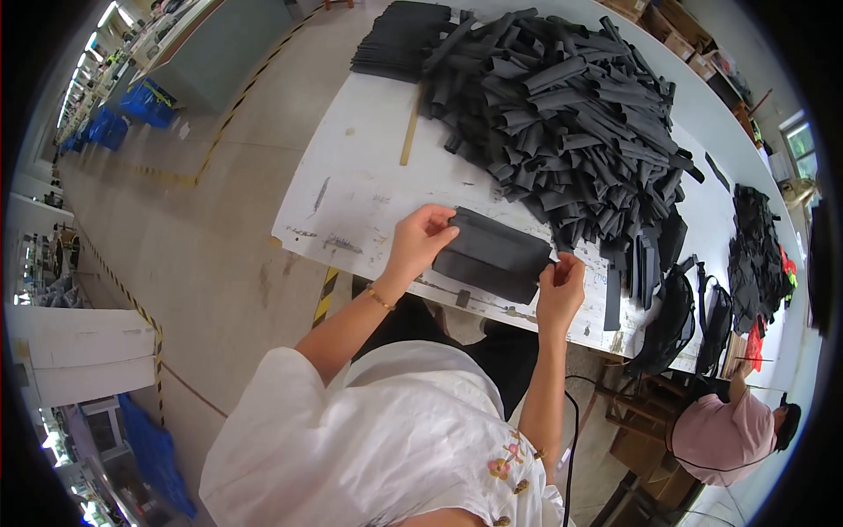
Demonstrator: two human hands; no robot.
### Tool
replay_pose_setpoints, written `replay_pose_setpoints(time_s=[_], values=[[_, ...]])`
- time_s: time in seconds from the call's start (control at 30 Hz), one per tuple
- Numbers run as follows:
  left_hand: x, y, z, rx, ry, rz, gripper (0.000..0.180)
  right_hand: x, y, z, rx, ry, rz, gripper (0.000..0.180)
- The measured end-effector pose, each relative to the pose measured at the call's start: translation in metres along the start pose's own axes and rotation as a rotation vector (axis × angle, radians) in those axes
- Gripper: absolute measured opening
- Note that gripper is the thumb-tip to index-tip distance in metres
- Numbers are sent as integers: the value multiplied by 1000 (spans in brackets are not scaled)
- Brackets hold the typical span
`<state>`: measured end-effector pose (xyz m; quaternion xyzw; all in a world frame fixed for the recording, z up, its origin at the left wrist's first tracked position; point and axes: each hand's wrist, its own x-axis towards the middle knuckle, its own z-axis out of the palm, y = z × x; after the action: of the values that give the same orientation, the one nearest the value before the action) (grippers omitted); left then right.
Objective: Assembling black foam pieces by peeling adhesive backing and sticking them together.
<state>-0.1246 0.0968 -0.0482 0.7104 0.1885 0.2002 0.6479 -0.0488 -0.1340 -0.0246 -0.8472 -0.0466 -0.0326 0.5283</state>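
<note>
A dark grey rectangular fabric piece (493, 255) with a lengthwise fold line is stretched between my two hands, over the near edge of the white table. My left hand (421, 239) pinches its left end between thumb and fingers. At the opposite end, my right hand (560, 285) grips the corner with bent fingers. Beyond the piece rises a large heap of dark fabric strips (562, 114), many of them curled. A neat stack of flat dark pieces (399, 39) lies at the table's far left, beside the heap.
A wooden ruler-like strip (409, 132) lies on the white table (342, 176). Black bags (672, 321) and another dark pile (753, 255) occupy the right side. A person in pink (724, 430) sits at the lower right. Blue bins (147, 103) stand across the floor at left.
</note>
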Motion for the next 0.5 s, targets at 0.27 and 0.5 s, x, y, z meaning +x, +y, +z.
replay_pose_setpoints(time_s=[0.27,0.5], values=[[35,-15,10,254,8,66,26,35,33,18,-192,-30,-145,23],[157,-37,-38,102,392,174,15,41,109,-67,-644,370,-162,28]])
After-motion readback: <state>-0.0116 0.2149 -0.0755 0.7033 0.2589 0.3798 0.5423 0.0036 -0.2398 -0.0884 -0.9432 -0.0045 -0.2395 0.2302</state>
